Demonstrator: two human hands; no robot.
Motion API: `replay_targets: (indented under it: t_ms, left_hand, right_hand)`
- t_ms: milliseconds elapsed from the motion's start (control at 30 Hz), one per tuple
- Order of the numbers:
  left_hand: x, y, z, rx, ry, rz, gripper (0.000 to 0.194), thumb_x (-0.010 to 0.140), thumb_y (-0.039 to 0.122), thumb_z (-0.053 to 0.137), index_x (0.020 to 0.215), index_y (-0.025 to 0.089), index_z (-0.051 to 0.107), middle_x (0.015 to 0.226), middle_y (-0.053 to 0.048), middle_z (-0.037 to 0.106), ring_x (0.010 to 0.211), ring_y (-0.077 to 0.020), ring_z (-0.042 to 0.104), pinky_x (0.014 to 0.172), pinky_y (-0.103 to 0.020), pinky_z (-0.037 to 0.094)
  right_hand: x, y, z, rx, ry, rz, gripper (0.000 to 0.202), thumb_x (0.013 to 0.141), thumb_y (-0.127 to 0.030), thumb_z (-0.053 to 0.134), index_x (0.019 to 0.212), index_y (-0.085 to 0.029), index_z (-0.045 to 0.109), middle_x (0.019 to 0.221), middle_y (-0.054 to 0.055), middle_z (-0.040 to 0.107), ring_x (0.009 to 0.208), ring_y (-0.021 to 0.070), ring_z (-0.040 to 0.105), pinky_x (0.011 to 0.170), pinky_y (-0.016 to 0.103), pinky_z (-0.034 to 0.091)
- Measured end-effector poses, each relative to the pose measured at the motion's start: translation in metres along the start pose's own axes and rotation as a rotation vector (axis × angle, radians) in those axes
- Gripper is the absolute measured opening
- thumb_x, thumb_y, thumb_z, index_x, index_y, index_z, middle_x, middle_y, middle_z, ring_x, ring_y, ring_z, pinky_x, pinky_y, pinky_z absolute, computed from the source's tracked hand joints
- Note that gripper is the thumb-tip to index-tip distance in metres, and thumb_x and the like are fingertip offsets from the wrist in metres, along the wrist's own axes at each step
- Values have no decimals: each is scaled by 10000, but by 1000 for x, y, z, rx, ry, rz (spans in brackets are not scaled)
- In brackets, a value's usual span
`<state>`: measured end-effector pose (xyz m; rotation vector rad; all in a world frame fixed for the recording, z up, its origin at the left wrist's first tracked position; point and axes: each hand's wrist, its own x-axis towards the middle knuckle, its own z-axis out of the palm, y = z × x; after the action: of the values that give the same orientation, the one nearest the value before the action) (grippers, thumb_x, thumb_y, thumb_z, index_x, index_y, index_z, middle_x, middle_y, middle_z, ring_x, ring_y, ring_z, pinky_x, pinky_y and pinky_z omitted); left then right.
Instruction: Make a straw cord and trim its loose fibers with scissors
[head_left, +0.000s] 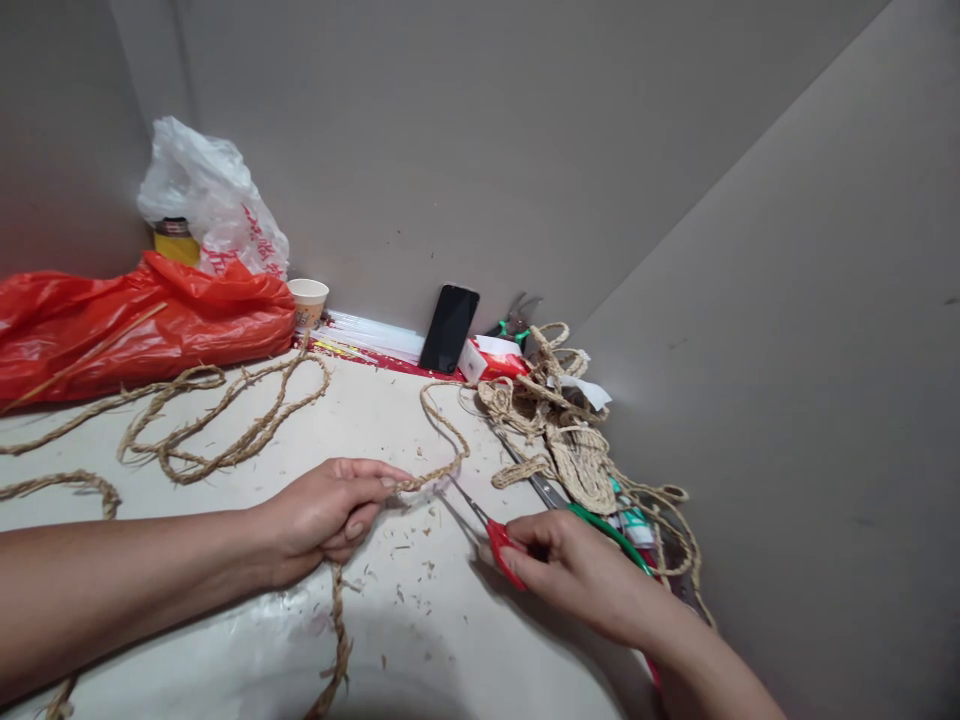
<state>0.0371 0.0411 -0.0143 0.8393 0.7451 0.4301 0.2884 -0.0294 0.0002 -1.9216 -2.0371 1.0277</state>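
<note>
My left hand [330,515] pinches a braided straw rope [450,455] between thumb and fingers above the table. One stretch of the rope curves away to the right and back; another hangs down below the hand toward the near edge. In my right hand [570,565] is a small pair of scissors with red handles [501,550], fingers wrapped about the grips. Its slim metal blades point up and left, their tip close to the rope just right of my left hand. Whether the blades touch the rope I cannot tell.
Loops of rope [240,425] lie at the left by a red plastic bag [150,325]. A paper cup [308,300], a phone [448,328] and green-handled scissors [611,530] stand or lie farther back and right, beside a rope pile [581,465]. Grey walls enclose the table [457,640].
</note>
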Motion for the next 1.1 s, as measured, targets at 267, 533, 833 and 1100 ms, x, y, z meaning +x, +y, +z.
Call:
replay_targets:
  t_ms: [267, 533, 833, 1100]
  left_hand:
    - [2, 1, -2, -69, -36, 7, 173, 824, 240, 553, 975, 165, 595, 375, 106, 332, 316, -30, 84, 366, -204, 38]
    - [0, -3, -2, 3, -215, -65, 184, 810, 276, 577, 964, 175, 594, 359, 112, 324, 302, -40, 94, 355, -210, 63]
    - [-10, -6, 2, 978, 212, 785, 446, 782, 269, 591, 1219, 181, 562, 1195, -100, 600, 1069, -217, 533, 921, -330, 394]
    - [-13, -13, 6, 695, -33, 398, 284, 880, 355, 472, 942, 153, 661, 775, -63, 687, 665, -142, 606, 643, -255, 451]
  right_hand:
    - [-2, 7, -8, 554, 64, -31, 325, 787, -471, 618, 707, -158, 652, 603, 2, 561, 543, 111, 480, 520, 222, 374]
    - [24, -13, 31, 1302, 166, -197, 445, 786, -551, 610, 978, -167, 727, 848, 123, 715, 641, 156, 616, 530, 237, 482]
    - [14, -30, 40, 1149, 285, -19, 446, 722, -532, 698, 909, -129, 742, 805, 131, 729, 607, 150, 624, 606, 264, 504]
    - [10, -42, 41, 1080, 202, -61, 486, 766, -581, 617, 923, -131, 711, 780, 123, 720, 594, 160, 618, 621, 296, 493]
